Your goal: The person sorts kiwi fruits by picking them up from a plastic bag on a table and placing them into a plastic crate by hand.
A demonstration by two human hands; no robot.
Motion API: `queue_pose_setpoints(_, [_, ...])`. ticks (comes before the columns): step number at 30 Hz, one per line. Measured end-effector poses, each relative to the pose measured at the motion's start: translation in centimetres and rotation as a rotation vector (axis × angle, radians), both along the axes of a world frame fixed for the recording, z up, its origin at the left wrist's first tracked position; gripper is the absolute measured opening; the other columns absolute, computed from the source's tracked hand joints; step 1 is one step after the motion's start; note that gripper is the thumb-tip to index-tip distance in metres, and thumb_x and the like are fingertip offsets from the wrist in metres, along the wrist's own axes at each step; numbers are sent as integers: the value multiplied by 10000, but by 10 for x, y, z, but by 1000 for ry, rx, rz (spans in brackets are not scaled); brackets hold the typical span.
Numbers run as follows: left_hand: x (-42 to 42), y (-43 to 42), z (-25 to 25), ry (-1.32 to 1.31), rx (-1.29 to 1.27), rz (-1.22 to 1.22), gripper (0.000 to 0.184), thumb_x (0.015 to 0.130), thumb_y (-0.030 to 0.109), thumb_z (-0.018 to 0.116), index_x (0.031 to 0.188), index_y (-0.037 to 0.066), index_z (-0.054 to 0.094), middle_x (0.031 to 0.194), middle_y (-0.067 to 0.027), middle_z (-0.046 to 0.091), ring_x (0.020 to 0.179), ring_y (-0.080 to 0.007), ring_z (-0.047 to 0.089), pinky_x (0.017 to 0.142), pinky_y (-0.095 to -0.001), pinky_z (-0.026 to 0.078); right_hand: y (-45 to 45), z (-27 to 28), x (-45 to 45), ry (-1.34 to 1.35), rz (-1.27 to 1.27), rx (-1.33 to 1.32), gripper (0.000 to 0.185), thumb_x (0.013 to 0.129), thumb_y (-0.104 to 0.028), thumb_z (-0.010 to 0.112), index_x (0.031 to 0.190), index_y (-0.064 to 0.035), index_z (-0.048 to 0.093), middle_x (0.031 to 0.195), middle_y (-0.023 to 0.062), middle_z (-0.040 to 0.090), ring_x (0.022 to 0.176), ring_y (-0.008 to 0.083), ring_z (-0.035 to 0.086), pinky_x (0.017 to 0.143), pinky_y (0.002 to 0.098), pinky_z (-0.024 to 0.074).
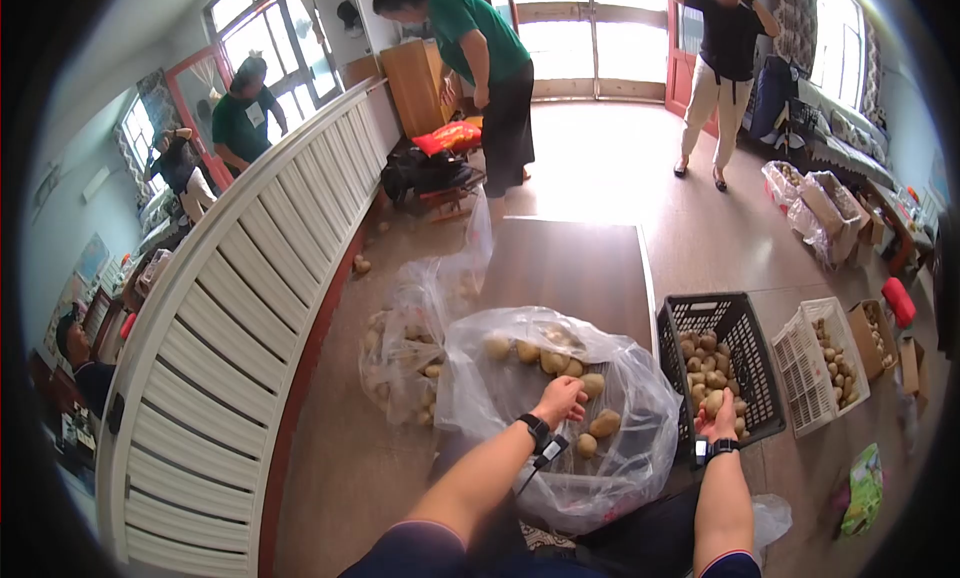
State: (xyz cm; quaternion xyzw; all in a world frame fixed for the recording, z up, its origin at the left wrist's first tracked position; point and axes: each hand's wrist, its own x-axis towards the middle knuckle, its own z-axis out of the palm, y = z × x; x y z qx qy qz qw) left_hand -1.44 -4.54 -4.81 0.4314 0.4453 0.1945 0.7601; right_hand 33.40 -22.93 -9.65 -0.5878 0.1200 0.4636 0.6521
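My left hand (563, 401) reaches over an open clear plastic bag (650, 433), its fingers closed on a potato (592, 385). Several more potatoes (553, 362) lie along the bag's far side, and a few loose ones (604, 423) are close below this hand. To the right, my right hand (719, 426) is at the near end of a black plastic crate (764, 383), gripping a potato (714, 404). More potatoes (708, 359) cover part of the crate's bottom.
Another clear bag of potatoes (400, 363) sits left of mine. Right of the black crate stand a white crate (790, 353) and a cardboard box (868, 340). A white slatted panel (235, 378) lines the left. One person (480, 38) bends beyond; another (722, 58) stands further back.
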Motion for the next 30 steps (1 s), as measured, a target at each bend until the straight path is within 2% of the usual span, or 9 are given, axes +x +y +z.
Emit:
queue_pose_setpoints(4, [-1,-2,3,19,-1,-29,310,954,280,530,1158,46,522,938,-94,596,603,-171,596,544,-334,543,2,12,-10,-58,-25,-42,620,817,-714,544,825,-95,579,707,1,591,542,127,544,463,247,431])
queue_pose_setpoints(7, [0,-2,4,28,9,-39,309,949,282,538,1150,47,524,932,-92,599,601,-170,596,539,-336,544,3,12,-8,6,17,-20,614,811,-712,549,912,-108,588,712,7,600,543,135,546,464,268,443])
queue_pose_setpoints(18, [-7,-4,10,24,35,-37,335,943,274,537,1173,31,525,932,-101,596,585,-176,594,495,-327,536,5,8,-4,26,-7,-58,590,809,-686,590,842,-97,589,678,9,592,517,135,528,447,282,428])
queue_pose_setpoints(21, [-11,-3,10,3,42,14,350,933,262,539,1184,20,520,952,-101,591,596,-173,595,500,-327,546,0,18,-8,84,77,29,563,812,-666,608,862,-105,594,685,-5,597,524,116,544,448,252,447])
queue_pose_setpoints(23, [-10,-2,8,-5,42,72,295,905,244,543,1107,29,549,870,-89,612,540,-183,595,447,-335,530,4,25,-18,69,76,10,546,809,-659,618,880,-118,600,696,-11,606,534,106,554,449,234,452])
queue_pose_setpoints(26, [-8,-5,15,19,62,45,293,900,246,550,1086,19,558,867,-95,619,546,-182,602,445,-334,530,10,31,-22,17,77,-2,525,808,-645,627,852,-122,618,702,-12,616,529,103,562,440,233,455])
queue_pose_setpoints(27, [-8,-5,15,16,50,24,293,900,246,550,1086,19,558,867,-95,619,546,-182,602,445,-334,530,10,26,-18,0,141,37,551,831,-643,592,918,-99,595,737,2,614,544,111,559,433,230,450])
queue_pose_setpoints(28, [-7,-3,14,42,74,9,292,897,248,555,1075,17,565,870,-97,623,550,-181,606,445,-333,530,9,3,1,72,300,140,543,844,-632,577,905,-93,600,709,6,612,538,112,562,428,241,452])
queue_pose_setpoints(30, [-5,-3,4,62,91,-21,287,890,248,562,1058,16,579,871,-98,628,550,-177,606,446,-331,529,14,9,-10,-4,236,129,547,878,-615,542,928,-75,607,715,9,626,534,118,574,451,243,472])
